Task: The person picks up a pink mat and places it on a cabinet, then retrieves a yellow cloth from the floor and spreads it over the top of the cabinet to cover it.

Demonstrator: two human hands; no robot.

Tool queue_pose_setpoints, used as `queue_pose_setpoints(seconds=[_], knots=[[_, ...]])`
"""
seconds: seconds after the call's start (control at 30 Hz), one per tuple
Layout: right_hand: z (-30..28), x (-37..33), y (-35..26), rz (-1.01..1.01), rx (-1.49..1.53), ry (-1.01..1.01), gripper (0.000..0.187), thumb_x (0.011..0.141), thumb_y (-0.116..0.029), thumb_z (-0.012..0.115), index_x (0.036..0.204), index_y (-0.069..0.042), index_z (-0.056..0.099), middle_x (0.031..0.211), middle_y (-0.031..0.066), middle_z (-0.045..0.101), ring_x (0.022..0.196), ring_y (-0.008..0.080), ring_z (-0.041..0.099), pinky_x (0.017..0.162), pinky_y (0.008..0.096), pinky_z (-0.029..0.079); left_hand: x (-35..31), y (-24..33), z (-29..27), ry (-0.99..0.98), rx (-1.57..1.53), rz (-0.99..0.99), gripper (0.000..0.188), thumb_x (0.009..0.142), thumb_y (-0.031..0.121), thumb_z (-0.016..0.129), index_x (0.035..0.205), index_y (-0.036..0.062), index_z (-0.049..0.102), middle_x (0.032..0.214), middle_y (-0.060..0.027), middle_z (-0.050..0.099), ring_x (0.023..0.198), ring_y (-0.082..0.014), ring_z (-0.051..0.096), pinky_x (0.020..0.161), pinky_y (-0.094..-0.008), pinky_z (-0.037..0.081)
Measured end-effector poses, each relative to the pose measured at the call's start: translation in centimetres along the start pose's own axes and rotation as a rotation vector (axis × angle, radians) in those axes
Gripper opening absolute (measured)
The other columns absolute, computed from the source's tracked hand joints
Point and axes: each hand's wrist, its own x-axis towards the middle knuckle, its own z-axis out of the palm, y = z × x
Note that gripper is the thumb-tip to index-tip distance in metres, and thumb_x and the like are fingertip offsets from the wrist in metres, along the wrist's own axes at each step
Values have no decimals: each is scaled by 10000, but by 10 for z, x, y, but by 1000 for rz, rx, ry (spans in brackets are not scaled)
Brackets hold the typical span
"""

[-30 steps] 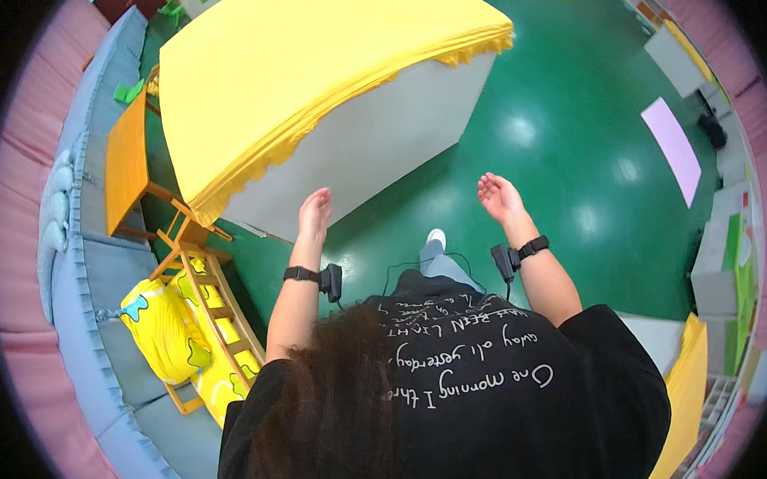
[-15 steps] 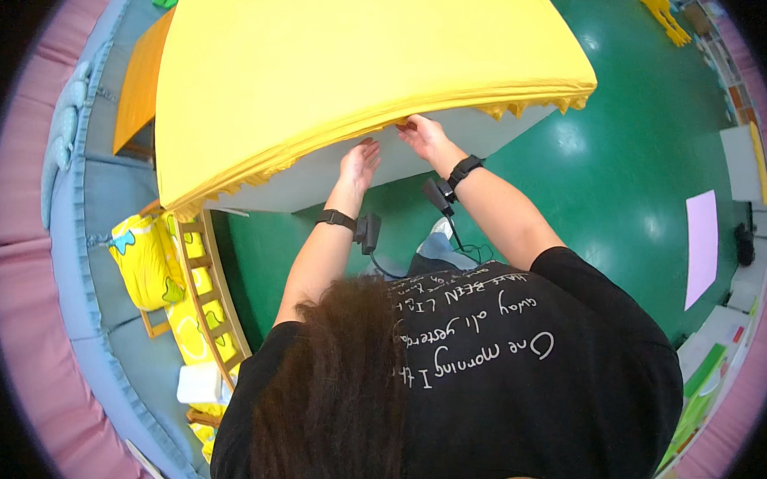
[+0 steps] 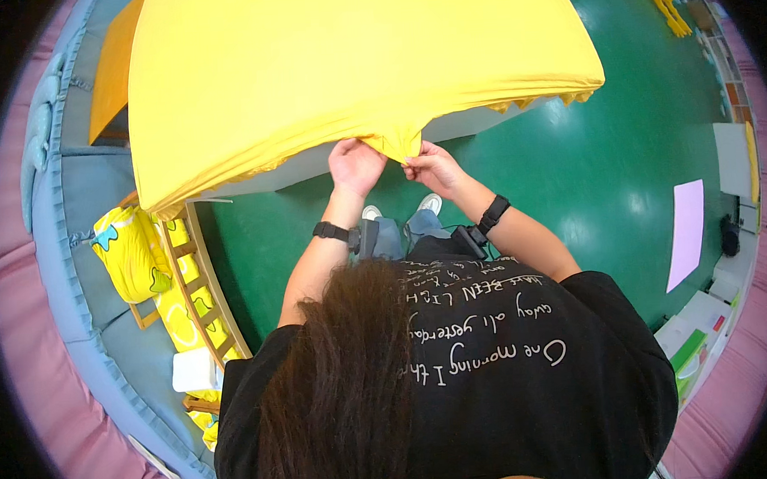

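Nearest us, a black short-sleeved shirt [image 3: 501,388] fills the lower edge, with black straps [image 3: 494,211] on both wrists beyond it. Our right hand [image 3: 436,169] pinches the tip of a pulled-down fold in a smooth yellow cloth cover [image 3: 358,52]. Our left hand [image 3: 356,167] meets the hem just left of that fold; its fingertips are partly hidden, so we cannot tell whether it grips. The cover lies directly ahead, its near hem running left to right, the right hand nearer the fold's tip. Underneath, a pale grey-sided block [image 3: 299,168] is mostly hidden; the cover's far edge is cut off.
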Motion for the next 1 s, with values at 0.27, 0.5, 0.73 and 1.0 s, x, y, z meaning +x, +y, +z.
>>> queue_pose_setpoints(seconds=[0.27,0.5,0.73,1.0], knots=[[-18,23,-18,-212,431,-110,170,755,-69,547,925,-72,542,991,52,578,959,200,518,845,346,399,-10,45,-22,-476,4,-166,359,749,142,546,1090,43,493,1127,-95,521,1034,-227,485,834,-345,396],[7,15,-50,-373,604,-32,368,780,-177,540,1112,-33,477,1099,100,543,1081,263,470,980,396,321,-26,51,-6,152,297,139,357,764,85,567,1110,45,486,1133,-83,523,1051,-227,478,880,-344,379],[-9,22,-56,-505,693,20,431,763,-102,558,1171,-27,442,1183,108,493,1129,280,426,999,420,297,-33,64,-1,9,111,315,407,761,114,585,1147,40,478,1185,-96,505,1115,-255,452,977,-429,324],[-41,8,-60,-613,747,145,410,786,-102,552,1176,-37,444,1194,119,490,1125,292,440,996,445,308,-70,94,-5,289,284,349,278,853,184,515,1088,38,488,1010,-85,577,858,-204,569,796,-337,458]])
